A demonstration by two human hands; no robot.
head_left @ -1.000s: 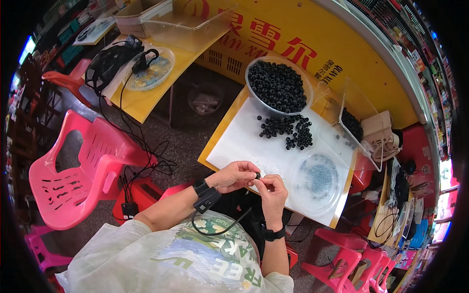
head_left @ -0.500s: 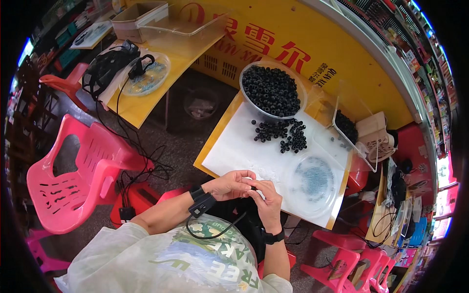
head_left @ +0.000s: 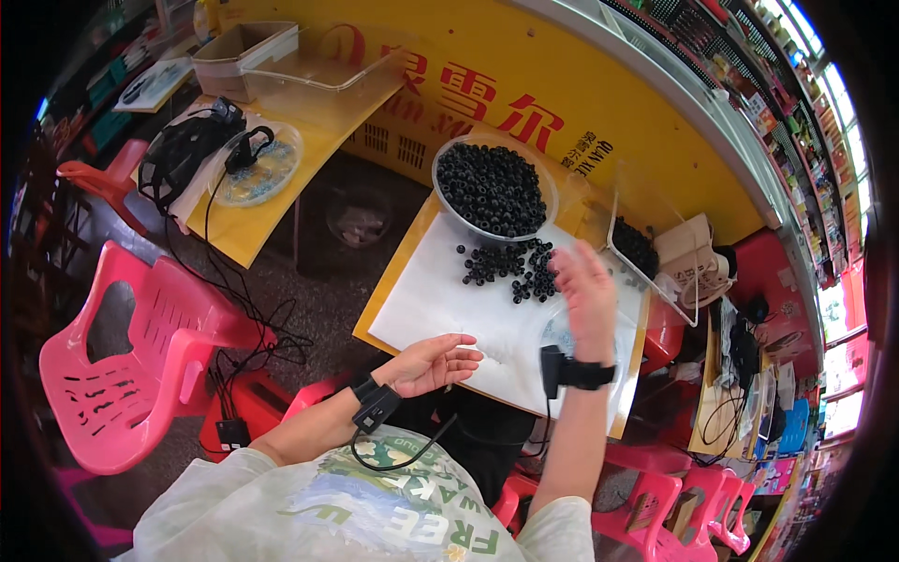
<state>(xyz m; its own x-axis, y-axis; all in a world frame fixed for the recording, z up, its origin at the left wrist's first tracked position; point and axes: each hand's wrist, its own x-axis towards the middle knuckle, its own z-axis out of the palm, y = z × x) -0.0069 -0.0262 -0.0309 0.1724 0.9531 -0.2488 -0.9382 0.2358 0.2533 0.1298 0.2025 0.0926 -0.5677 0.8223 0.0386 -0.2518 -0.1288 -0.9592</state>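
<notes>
My left hand (head_left: 433, 365) is held palm inward over the near edge of the white sheet (head_left: 412, 304), fingers stretched and apart, with nothing visible in it. Reaching forward over the table, my right hand (head_left: 588, 290) is blurred, its fingertips beside the loose black beads (head_left: 498, 261). Whether those fingers hold anything is hidden. Behind the loose beads stands a round clear tub (head_left: 552, 201) heaped with black beads (head_left: 492, 187). A round clear dish with small pale-blue pieces (head_left: 556, 330) lies partly behind my right wrist.
A clear rectangular box (head_left: 676, 309) with more black beads stands at the table's right side. Another yellow table (head_left: 239, 229) at the left bears a round lid, black gear and a bin. Pink plastic chairs (head_left: 117, 365) stand at left and lower right. Cables trail across the floor.
My hands were together at the near edge of the sheet. They have parted: the right has moved forward and right to the loose beads, while the left has opened and stayed near.
</notes>
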